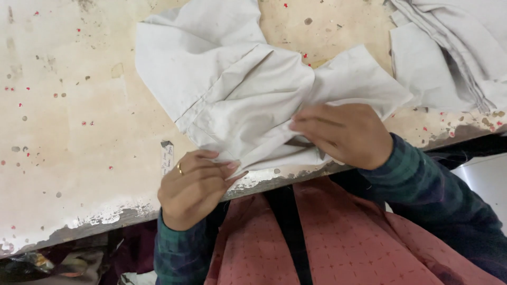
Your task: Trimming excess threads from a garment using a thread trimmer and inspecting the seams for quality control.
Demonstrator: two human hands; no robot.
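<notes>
Folded cloth piece on table, cloth pile to its right.

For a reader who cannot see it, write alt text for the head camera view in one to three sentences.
Two hands grip a pale grey garment piece at the near edge of a worn, stained table: the left hand, wearing a ring, pinches its lower edge, and the right hand presses its folds. More grey fabric lies at top right.
</notes>
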